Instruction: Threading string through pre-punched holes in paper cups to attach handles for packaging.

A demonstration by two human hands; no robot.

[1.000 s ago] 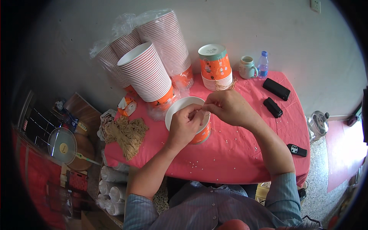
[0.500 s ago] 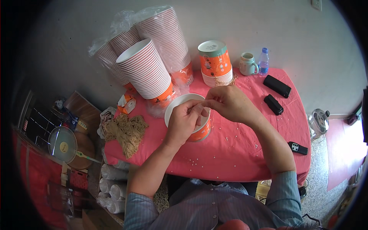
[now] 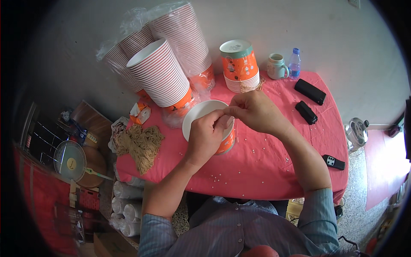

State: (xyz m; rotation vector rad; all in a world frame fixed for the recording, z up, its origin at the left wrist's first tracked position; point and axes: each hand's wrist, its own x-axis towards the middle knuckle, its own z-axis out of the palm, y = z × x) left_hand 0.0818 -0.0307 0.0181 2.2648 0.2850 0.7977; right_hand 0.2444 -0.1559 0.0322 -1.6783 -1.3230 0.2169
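Note:
An open orange paper bowl (image 3: 200, 115) with a white inside stands on the red tablecloth (image 3: 265, 171) in front of me. My left hand (image 3: 206, 136) grips its near rim, fingers curled over the edge. My right hand (image 3: 256, 110) is pinched at the rim's right side, fingertips meeting those of the left; a thin tan string seems to trail from it toward the back. What lies between the fingertips is too small to tell.
Tall stacks of orange-and-white bowls (image 3: 160, 77) lean at the back left. An upturned bowl stack (image 3: 239, 64), a mug (image 3: 276, 66) and a small bottle (image 3: 294, 63) stand behind. Two black cases (image 3: 310, 91), a remote (image 3: 333, 162), a bundle of tan string (image 3: 139, 143) lie around.
Both hands stay at the bowl's rim; the fingertips have shifted slightly along the right side, closer together.

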